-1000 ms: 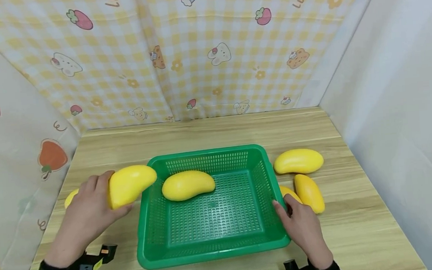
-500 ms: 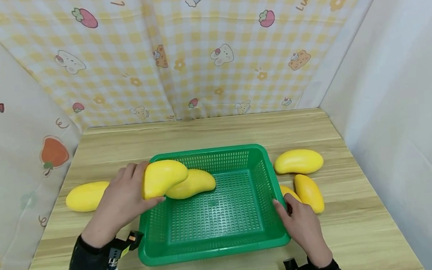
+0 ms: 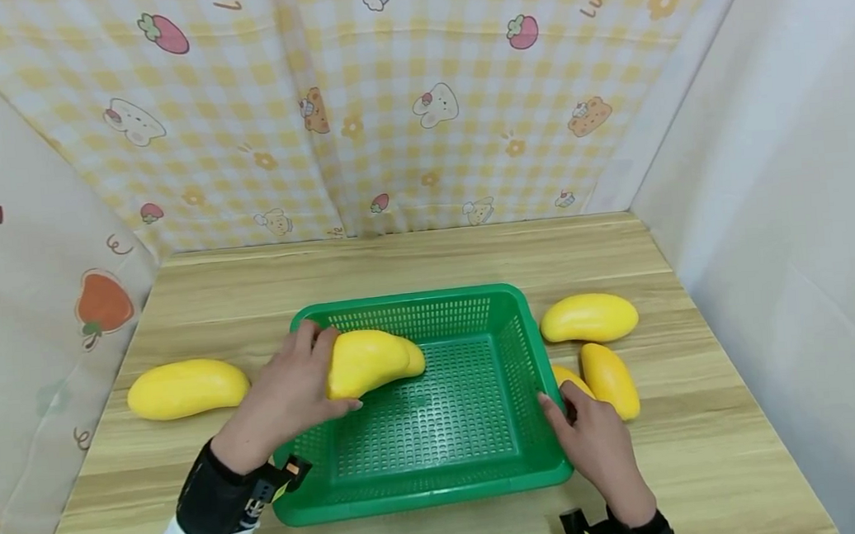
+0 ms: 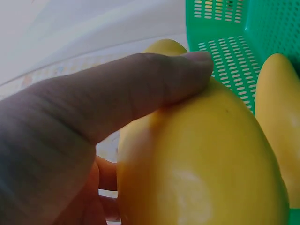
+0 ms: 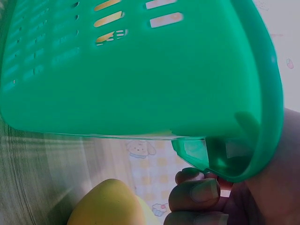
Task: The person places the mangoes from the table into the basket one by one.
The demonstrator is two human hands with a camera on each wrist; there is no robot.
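Observation:
My left hand (image 3: pixel 288 397) grips a yellow mango (image 3: pixel 360 361) over the left part of a green plastic basket (image 3: pixel 422 506). In the left wrist view the thumb (image 4: pixel 154 79) lies across the held mango (image 4: pixel 211 159), with fingers on its far side. A second mango (image 3: pixel 415 358) lies inside the basket, mostly covered by the held one in the head view. My right hand (image 3: pixel 600 445) holds the basket's right rim, the thumb at the inner side; the right wrist view shows curled fingers (image 5: pixel 194 194) under the rim's outer edge.
One mango (image 3: pixel 188 389) lies on the wooden table (image 3: pixel 412 260) left of the basket. Right of it are a mango (image 3: pixel 589 318) farther back, another (image 3: pixel 611 380) nearer, and a third (image 3: pixel 571 379) partly hidden by the right hand. White cloth walls (image 3: pixel 772 193) flank the table.
My left hand has carried the mango rightward from the table's left side to over the basket, then lower. The mango left on the table is now fully uncovered. My right hand stays on the rim.

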